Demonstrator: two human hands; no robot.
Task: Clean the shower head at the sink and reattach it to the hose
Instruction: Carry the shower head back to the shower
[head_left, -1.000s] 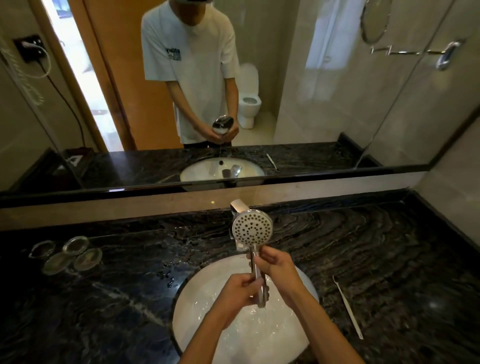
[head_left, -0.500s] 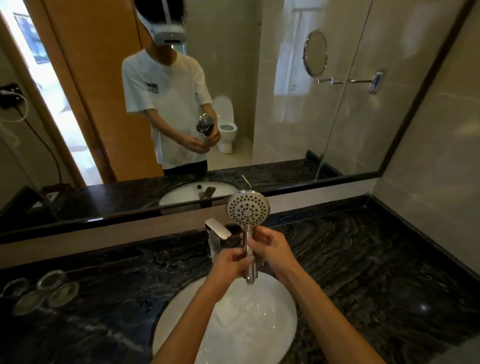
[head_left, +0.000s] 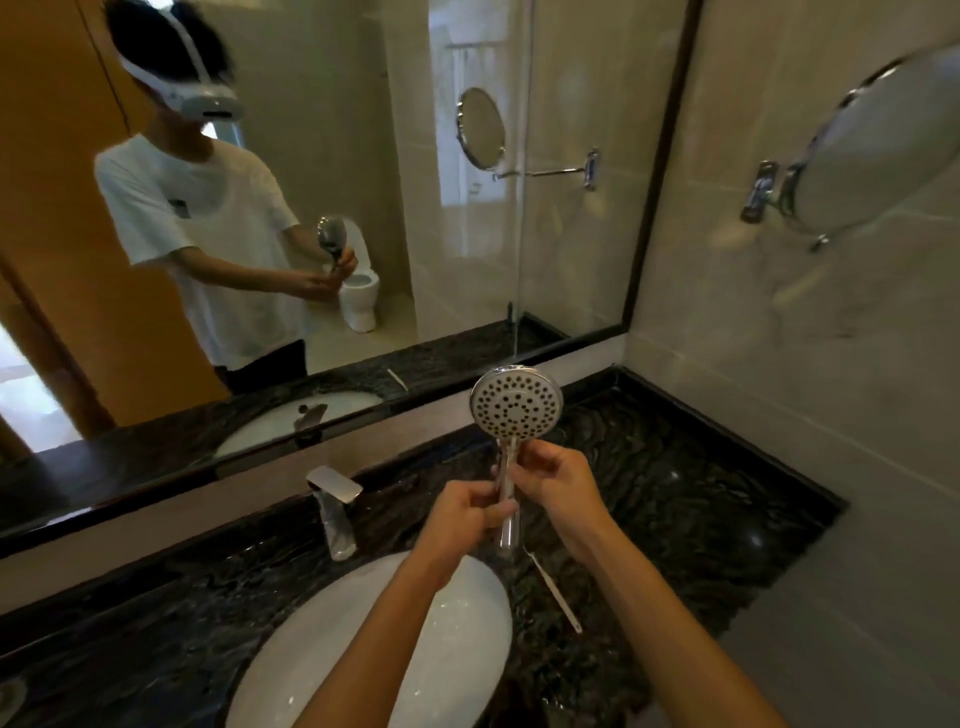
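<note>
Upright, shower head (head_left: 516, 403) (no legible writing), both hands' grip around its handle: left hand (head_left: 470, 512), right hand (head_left: 558, 480).

Dark veined stone worktop (head_left: 675, 499). Thin white toothbrush (head_left: 553, 591) lies flat on it, right of the basin. Wall mirror (head_left: 363, 208) reflects toilet (head_left: 359, 291) and orange door (head_left: 57, 208). Round swing-arm mirror (head_left: 872, 140) mounted on right tiled wall.

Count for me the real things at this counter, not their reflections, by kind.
Shower head: 1
Faucet: 1
Sink basin: 1
Toothbrush: 1
Round wall mirror: 1
Hands on the handle: 2, left hand and right hand
Total: 7
</note>
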